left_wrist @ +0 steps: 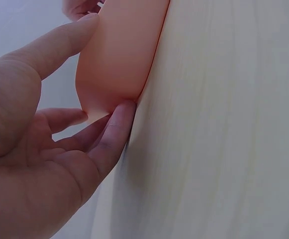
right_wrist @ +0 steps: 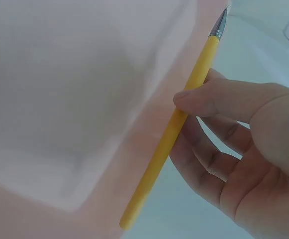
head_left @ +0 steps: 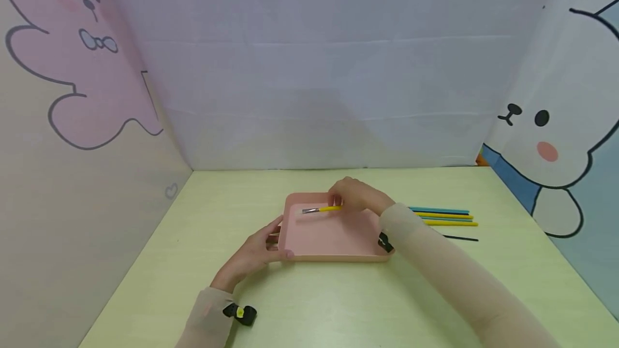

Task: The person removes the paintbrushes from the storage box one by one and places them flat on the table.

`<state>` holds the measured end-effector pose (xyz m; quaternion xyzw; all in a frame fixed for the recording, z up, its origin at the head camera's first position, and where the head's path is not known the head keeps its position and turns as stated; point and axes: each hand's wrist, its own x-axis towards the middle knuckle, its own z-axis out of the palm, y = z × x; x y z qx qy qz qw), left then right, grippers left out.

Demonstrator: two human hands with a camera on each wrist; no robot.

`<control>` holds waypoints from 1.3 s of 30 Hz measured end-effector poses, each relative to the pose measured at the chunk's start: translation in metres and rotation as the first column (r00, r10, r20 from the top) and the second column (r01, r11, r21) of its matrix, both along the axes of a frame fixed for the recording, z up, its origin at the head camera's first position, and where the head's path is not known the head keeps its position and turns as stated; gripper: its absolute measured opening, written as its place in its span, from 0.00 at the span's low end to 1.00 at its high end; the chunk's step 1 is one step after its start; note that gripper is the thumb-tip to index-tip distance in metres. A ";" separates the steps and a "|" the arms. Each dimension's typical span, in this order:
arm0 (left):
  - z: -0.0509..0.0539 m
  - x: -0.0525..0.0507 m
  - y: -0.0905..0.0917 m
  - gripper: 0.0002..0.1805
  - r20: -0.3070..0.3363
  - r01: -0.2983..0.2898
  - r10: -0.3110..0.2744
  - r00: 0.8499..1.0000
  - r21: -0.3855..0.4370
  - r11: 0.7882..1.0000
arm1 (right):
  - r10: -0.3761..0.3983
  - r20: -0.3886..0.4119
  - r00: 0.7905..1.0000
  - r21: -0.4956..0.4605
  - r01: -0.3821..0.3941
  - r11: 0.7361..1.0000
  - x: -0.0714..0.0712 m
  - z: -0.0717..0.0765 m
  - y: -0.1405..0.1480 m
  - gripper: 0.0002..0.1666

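A shallow pink tray (head_left: 314, 238) lies on the table. My left hand (head_left: 251, 256) holds its near left corner, with the thumb at the front wall and the fingers along the left side; in the left wrist view the fingertips meet the tray's outer wall (left_wrist: 122, 50). Over the back part of the tray, my right hand (head_left: 358, 196) pinches a yellow-handled paintbrush (right_wrist: 171, 127) between thumb and fingers. Its metal ferrule and bristles point left in the head view. Whether the paintbrush touches the tray I cannot tell.
Right of the tray, several slim blue and yellow handles (head_left: 450, 224) lie side by side, partly behind my right forearm. A thin black stick (head_left: 461, 238) lies nearer. The pale table (head_left: 217, 197) meets a white cloth wall (head_left: 290, 79) at the back; printed side panels flank it.
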<state>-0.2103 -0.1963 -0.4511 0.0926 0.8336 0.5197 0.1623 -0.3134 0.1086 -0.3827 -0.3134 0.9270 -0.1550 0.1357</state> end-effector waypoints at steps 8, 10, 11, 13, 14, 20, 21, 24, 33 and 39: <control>0.000 0.000 -0.002 0.58 0.007 0.004 -0.004 1.000 0.017 1.000 | 0.053 -0.086 0.995 -0.099 -0.062 0.993 0.009 0.024 0.048 0.20; 0.000 0.000 -0.003 0.58 0.011 0.007 -0.007 1.000 0.021 1.000 | 0.048 -0.105 0.993 -0.110 -0.060 0.992 0.013 0.029 0.063 0.19; 0.001 0.000 -0.003 0.58 0.012 0.008 -0.008 1.000 0.021 1.000 | 0.047 -0.118 0.992 -0.113 -0.061 0.992 0.015 0.031 0.071 0.19; 0.001 0.000 -0.004 0.57 0.013 0.010 -0.010 1.000 0.023 1.000 | 0.037 -0.129 0.991 -0.120 -0.053 0.991 0.020 0.036 0.087 0.19; 0.001 0.000 -0.004 0.57 0.014 0.012 -0.012 1.000 0.023 1.000 | 0.032 -0.138 0.990 -0.118 -0.049 0.992 0.023 0.038 0.094 0.18; 0.002 0.000 -0.005 0.57 0.014 0.009 -0.009 1.000 0.019 1.000 | -0.015 -0.145 0.989 -0.113 -0.002 0.994 0.040 0.044 0.134 0.18; 0.002 0.000 -0.005 0.57 0.014 0.008 -0.008 1.000 0.019 1.000 | -0.019 -0.145 0.989 -0.114 0.002 0.993 0.043 0.044 0.139 0.18; 0.002 0.000 -0.005 0.57 0.015 0.004 -0.004 1.000 0.021 1.000 | -0.033 -0.143 0.989 -0.121 0.015 0.993 0.050 0.042 0.155 0.19; 0.001 0.000 -0.005 0.57 0.009 0.026 -0.026 1.000 0.033 0.999 | -0.063 -0.146 0.987 -0.133 0.044 0.990 0.068 0.022 0.195 0.20; 0.001 -0.001 -0.005 0.56 0.008 0.033 -0.033 0.999 0.037 0.999 | -0.070 -0.139 0.988 -0.141 0.051 0.989 0.078 0.006 0.213 0.20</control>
